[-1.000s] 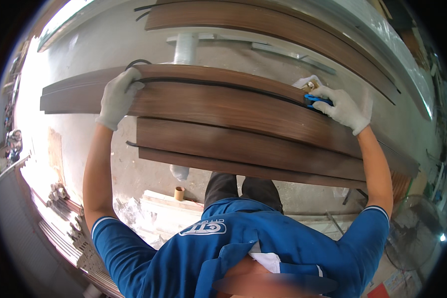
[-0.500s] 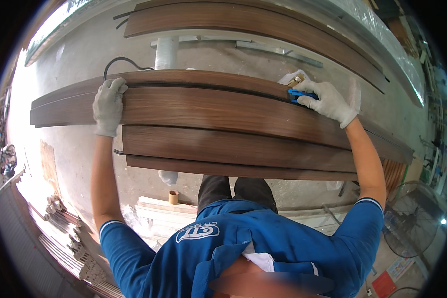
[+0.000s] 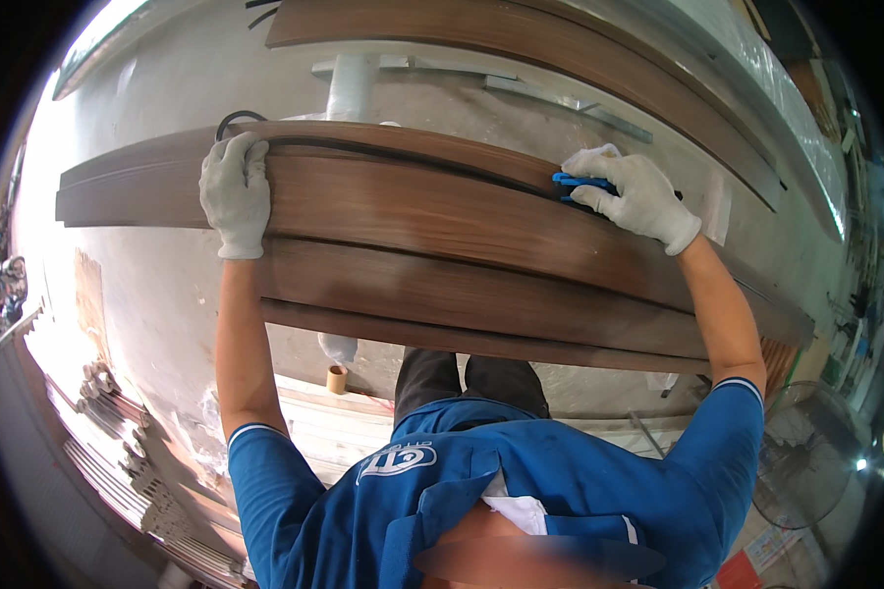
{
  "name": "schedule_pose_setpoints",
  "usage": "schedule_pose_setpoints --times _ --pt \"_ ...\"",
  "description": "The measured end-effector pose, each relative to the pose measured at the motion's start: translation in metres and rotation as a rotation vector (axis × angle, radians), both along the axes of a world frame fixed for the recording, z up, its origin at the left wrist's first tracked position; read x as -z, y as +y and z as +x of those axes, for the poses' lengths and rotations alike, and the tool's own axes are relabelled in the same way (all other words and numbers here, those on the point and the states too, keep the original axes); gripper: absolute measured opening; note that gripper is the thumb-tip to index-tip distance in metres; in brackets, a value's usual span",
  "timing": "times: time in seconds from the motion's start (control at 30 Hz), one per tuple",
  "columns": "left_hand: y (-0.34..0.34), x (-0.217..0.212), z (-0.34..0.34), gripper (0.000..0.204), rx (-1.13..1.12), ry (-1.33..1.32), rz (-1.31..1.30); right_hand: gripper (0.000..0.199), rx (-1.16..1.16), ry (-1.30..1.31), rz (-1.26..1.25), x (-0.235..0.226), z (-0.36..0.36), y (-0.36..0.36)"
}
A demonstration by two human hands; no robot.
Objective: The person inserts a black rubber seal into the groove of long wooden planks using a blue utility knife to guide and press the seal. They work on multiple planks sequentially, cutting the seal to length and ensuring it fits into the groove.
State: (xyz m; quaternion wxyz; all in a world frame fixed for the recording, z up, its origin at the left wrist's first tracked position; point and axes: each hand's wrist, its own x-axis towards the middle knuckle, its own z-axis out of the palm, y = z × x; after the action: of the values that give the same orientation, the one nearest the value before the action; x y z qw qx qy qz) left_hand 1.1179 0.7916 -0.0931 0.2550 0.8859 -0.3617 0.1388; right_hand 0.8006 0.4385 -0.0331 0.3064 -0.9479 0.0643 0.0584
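Note:
A long dark-brown wood-grain panel [image 3: 442,201] lies across in front of me, with a black strip [image 3: 393,154] running along its lengthwise groove. At the panel's left part, my left hand [image 3: 236,194], in a pale work glove, curls its fingers over the groove. A black rubber cord [image 3: 238,118] loops out beyond those fingertips, and they appear closed on it. Farther right, my gloved right hand [image 3: 641,203] grips a small blue-and-black hand tool [image 3: 581,181] at the panel's far edge. The glove covers most of the tool, so its exact kind is unclear.
More brown panels [image 3: 481,294] lie on the near side, another brown panel [image 3: 521,59] beyond. A plastic-wrapped roll [image 3: 352,90] and metal profiles [image 3: 570,106] are on the far side. A cardboard tube [image 3: 337,379] stands near my legs, a fan [image 3: 801,461] at right, stacked profiles [image 3: 118,481] lower left.
My left hand has moved rightward along the panel, and less of the cord loop shows. My right hand has shifted slightly left with the blue tool. The whole view has shifted a little.

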Motion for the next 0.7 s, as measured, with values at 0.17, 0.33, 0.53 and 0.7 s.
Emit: schedule_pose_setpoints --times 0.17,0.33,0.53,0.7 --pt "-0.001 0.001 -0.003 0.014 -0.025 -0.040 -0.009 0.026 -0.060 0.053 0.030 0.002 0.048 0.024" --pt "-0.002 0.002 -0.005 0.012 -0.060 -0.029 -0.036 0.026 -0.133 0.045 -0.024 0.006 0.103 0.054" --pt "-0.001 0.005 -0.003 0.012 -0.091 -0.032 -0.026 0.032 -0.253 -0.001 -0.114 0.010 0.206 0.111" --pt "0.003 0.007 0.002 0.013 -0.067 -0.023 -0.027 0.030 -0.284 0.019 -0.054 0.010 0.201 0.103"
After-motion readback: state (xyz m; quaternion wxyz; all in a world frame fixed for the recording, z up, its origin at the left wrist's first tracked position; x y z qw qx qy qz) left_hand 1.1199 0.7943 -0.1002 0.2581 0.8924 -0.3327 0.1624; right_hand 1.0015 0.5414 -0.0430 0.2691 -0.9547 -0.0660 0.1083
